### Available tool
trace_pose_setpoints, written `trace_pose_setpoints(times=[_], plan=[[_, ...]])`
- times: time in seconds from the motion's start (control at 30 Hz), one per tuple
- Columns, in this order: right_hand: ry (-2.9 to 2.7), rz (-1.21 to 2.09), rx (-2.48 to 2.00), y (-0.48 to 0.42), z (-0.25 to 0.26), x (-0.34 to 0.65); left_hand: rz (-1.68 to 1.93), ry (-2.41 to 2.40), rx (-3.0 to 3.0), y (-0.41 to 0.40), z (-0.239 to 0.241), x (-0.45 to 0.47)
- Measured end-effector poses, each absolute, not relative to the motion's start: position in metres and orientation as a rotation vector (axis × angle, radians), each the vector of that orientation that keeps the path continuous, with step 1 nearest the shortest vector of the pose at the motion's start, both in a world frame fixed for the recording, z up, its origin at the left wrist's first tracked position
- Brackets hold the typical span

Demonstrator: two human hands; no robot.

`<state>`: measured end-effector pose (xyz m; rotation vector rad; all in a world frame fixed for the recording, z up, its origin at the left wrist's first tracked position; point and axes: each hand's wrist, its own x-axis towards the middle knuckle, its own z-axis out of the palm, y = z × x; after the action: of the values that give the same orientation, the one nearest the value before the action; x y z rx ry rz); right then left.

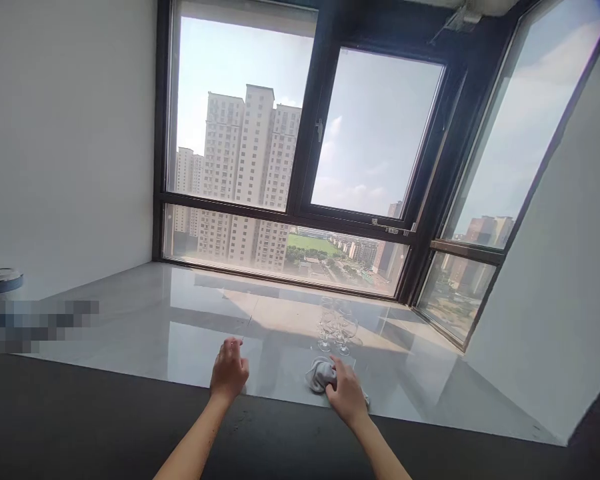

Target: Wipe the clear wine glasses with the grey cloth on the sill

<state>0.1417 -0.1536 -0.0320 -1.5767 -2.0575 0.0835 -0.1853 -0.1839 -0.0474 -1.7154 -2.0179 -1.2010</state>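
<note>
My right hand [348, 392] is closed on a crumpled light grey cloth [320, 375] near the front edge of the glossy sill. Part of the cloth bulges out left of the fingers, and a bit shows by the wrist. Just beyond it stand several clear stemmed glasses [347, 329], close together and hard to separate by eye. My left hand [229, 370] is over the sill's front edge, apart from the cloth and the glasses. Its fingers are curled in, with nothing visible in them; the palm side is hidden.
The wide, shiny grey window sill [130, 333] reflects the windows. A dark-framed window [300, 213] borders its back and right side. At the far left sits a bucket-like container [1, 283] with a blue band, beside a blurred patch. White walls enclose both ends.
</note>
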Motion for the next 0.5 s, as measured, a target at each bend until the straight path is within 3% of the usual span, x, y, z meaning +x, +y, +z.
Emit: trace_pose_setpoints(times=[0.1, 0.27, 0.5], plan=[[-1.923, 0.024, -1.661, -0.152, -0.032, 0.168, -1.171, -2.008, -1.719, -0.183, -0.047, -0.186], [-1.762, 0.270, -1.638, -0.144, -0.037, 0.165, -1.143, -1.964, -1.721, -0.179, -0.050, -0.189], [-1.648, -0.025, -1.664, -0.150, -0.045, 0.147, -1.088, -1.961, -1.751, -0.180, -0.047, -0.190]])
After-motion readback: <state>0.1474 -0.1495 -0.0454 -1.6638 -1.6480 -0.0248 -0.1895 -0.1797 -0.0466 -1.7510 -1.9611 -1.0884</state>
